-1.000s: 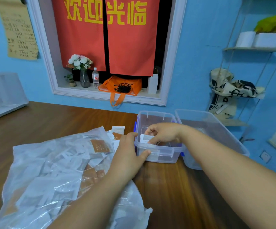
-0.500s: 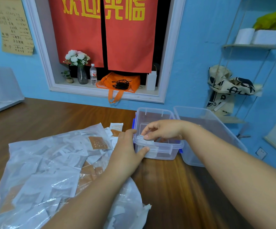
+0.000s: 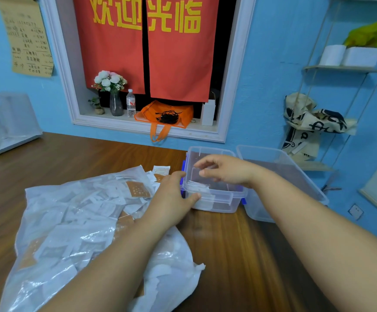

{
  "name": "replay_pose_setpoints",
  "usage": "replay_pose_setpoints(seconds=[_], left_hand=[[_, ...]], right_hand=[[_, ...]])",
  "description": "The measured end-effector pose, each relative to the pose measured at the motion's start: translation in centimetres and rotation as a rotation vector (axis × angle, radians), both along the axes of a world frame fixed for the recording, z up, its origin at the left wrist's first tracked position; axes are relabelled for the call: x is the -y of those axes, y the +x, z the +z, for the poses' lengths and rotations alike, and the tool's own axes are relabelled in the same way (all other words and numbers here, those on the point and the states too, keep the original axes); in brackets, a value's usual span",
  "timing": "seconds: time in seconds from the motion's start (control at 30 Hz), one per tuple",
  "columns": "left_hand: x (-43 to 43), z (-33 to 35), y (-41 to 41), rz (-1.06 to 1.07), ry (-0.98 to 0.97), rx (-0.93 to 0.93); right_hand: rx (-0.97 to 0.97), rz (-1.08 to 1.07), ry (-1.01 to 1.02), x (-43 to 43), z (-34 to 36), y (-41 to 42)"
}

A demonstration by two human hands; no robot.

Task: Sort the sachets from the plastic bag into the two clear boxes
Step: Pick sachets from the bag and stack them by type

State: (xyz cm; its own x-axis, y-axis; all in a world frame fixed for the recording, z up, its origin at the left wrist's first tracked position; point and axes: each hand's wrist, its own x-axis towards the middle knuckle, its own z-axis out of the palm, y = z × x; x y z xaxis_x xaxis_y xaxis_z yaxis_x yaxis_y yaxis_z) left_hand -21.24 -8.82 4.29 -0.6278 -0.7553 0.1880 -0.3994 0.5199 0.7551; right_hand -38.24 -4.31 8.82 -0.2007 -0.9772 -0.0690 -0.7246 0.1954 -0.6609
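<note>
**At the small clear box: one hand steadies, one hovers**

Across a brown wooden worktop (image 3: 228, 255) set against a blue wall (image 3: 262, 86), your small clear box (image 3: 214, 195) stands towards the far right. Straight behind it is a white-framed window (image 3: 232, 91) hung with red curtains (image 3: 178, 64). On the sill behind and left of the box stand a vase of white flowers (image 3: 116, 104), a water bottle (image 3: 130, 103) and an orange bag (image 3: 165, 113). A hanging shelf (image 3: 345, 68) is up and right of the box, and a white rack (image 3: 9, 131) sits far to its left.

The large clear box (image 3: 259, 208) stands just to the right of the small one, its long axis running away from you to the wall.

The plastic bag (image 3: 70, 221) lies flat to the left of the box and nearer you. Its long axis runs from your near left up towards the box, and its mouth points that way. Loose sachets (image 3: 161, 171) spill out just left of the box, with a brown sachet (image 3: 138, 189) showing through the film.

Your left hand (image 3: 171, 199) has its grip closed on the box's near-left corner, thumb on the front wall. Your right hand (image 3: 226, 171) hovers over the box with a slack, empty grip. White sachets lie inside against the near-left wall.
</note>
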Motion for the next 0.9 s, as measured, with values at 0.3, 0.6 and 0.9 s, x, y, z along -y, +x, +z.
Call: replay_pose_setpoints(seconds=[0.3,0.6,0.9], left_hand=[[-4.4,5.2,9.5,0.031,-0.08,-0.177],[-9.0,-0.2,19.5,-0.054,-0.138,0.117],[-7.4,-3.4,19.6,-0.002,-0.413,0.394]], right_hand=[[0.17,0.293,-0.176,-9.5,1.2,10.7],[-0.385,0.443,-0.053,-10.8,-3.2,15.3],[-0.496,0.338,-0.031,-8.6,-5.3,16.5]])
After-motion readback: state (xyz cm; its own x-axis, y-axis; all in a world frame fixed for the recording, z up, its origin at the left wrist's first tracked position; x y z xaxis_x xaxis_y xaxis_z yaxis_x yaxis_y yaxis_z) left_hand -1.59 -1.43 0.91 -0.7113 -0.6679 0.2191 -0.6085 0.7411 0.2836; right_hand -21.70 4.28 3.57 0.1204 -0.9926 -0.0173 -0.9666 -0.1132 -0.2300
